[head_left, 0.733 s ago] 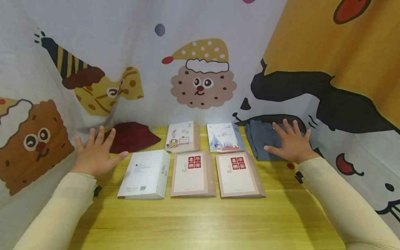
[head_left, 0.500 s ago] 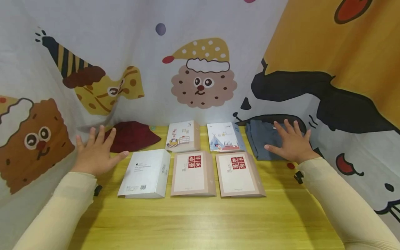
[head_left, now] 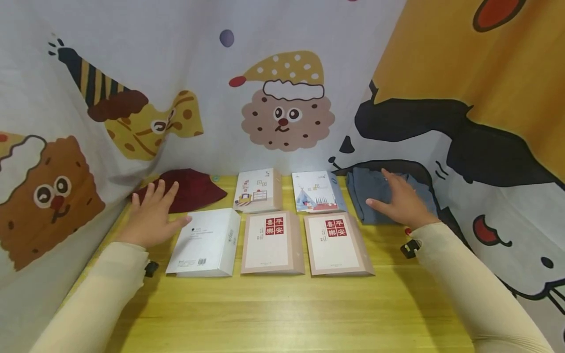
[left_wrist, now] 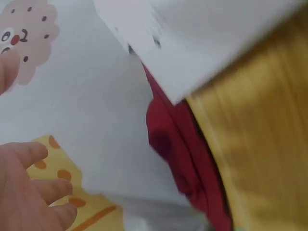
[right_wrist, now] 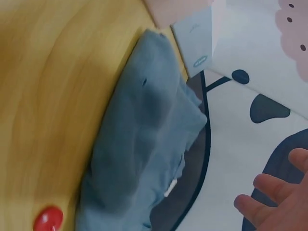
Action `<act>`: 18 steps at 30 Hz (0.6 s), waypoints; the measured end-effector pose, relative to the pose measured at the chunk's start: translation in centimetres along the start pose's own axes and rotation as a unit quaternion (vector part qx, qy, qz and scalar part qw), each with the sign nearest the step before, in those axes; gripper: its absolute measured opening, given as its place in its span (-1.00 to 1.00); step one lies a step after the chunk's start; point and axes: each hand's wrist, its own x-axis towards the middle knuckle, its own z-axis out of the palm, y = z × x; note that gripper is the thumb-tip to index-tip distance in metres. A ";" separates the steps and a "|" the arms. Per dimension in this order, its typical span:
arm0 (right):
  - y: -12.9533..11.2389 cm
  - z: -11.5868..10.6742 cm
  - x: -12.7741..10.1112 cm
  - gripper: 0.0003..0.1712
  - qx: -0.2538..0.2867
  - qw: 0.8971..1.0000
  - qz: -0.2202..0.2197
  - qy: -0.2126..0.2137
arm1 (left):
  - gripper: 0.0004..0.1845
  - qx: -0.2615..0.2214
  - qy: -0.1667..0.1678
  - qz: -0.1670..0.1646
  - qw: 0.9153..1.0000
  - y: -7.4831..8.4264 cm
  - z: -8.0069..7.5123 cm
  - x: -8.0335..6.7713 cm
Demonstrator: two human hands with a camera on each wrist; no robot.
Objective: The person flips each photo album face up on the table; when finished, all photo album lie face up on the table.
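My left hand [head_left: 154, 215] hovers with spread fingers in the head view, over the left side of the table between a dark red folded cloth [head_left: 196, 191] and a white book-like pack [head_left: 200, 245]. Nothing is in its grasp. The left wrist view shows its fingers [left_wrist: 53, 190] apart from the red cloth. Across the table my right hand [head_left: 403, 201], thumb held out, overlaps a folded blue-grey cloth [head_left: 364, 196] and holds nothing. In the right wrist view its fingers [right_wrist: 274, 187] are extended beside that cloth, which has a small white tag.
Two beige packs [head_left: 267, 250] [head_left: 333, 250] with red characters stand in the front row. Behind them are two illustrated packs [head_left: 253, 191] [head_left: 313, 193]. A patterned curtain [head_left: 190, 44] closes off the back and sides. A small red object [right_wrist: 48, 219] lies near the blue-grey cloth.
Both hands have moved slightly inward. The left hand shifts right toward the white pack; the right hand shifts left and turns, so fewer of its fingers show. The packs and cloths stay in place.
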 end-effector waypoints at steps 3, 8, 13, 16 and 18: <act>-0.1 0.5 0.1 0.31 0.029 1.000 -0.003 0.000 | 0.06 -0.036 0.012 0.011 0.999 0.5 0.7 0.4; -0.4 1.3 0.8 0.19 0.066 0.998 -0.016 0.002 | -0.06 -0.096 0.029 0.028 0.995 2.1 1.6 1.2; -1.0 2.2 2.0 0.16 0.101 0.995 -0.007 -0.027 | -0.23 -0.187 0.033 0.032 0.981 4.9 2.7 2.6; -1.5 2.5 2.6 0.17 0.129 0.990 0.006 -0.052 | -0.33 -0.242 0.036 0.032 0.969 6.5 3.3 3.5; -1.9 2.6 3.0 0.16 0.144 0.988 0.010 -0.061 | -0.37 -0.270 0.036 0.034 0.962 7.6 3.7 4.1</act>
